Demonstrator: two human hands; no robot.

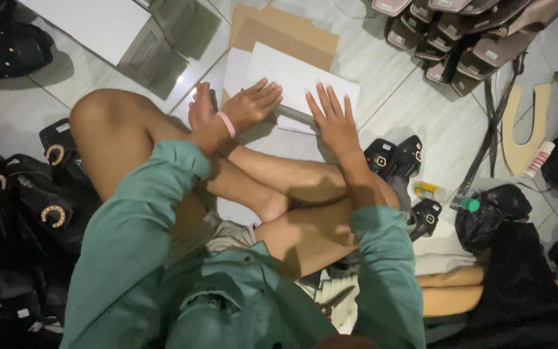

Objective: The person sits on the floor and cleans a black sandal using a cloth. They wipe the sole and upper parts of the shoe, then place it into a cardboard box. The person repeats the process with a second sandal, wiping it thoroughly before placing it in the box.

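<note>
I sit cross-legged on a tiled floor in a green long-sleeved top. My left hand (253, 103), with a pink band at the wrist, lies flat with fingers spread on a white folded cardboard sheet (295, 81). My right hand (332, 119) presses palm-down on the same sheet's near edge. Under the white sheet lie brown cardboard pieces (285, 29). Neither hand grips anything.
Black sandals with gold ring buckles (50, 207) pile at my left. A pair of black buckled sandals (395, 155) lies by my right knee. Stacked beige sandals (466, 32) stand at the far right. A small yellow bottle (429, 190), a green-capped bottle (467, 204), a U-shaped cardboard cutout (518, 139).
</note>
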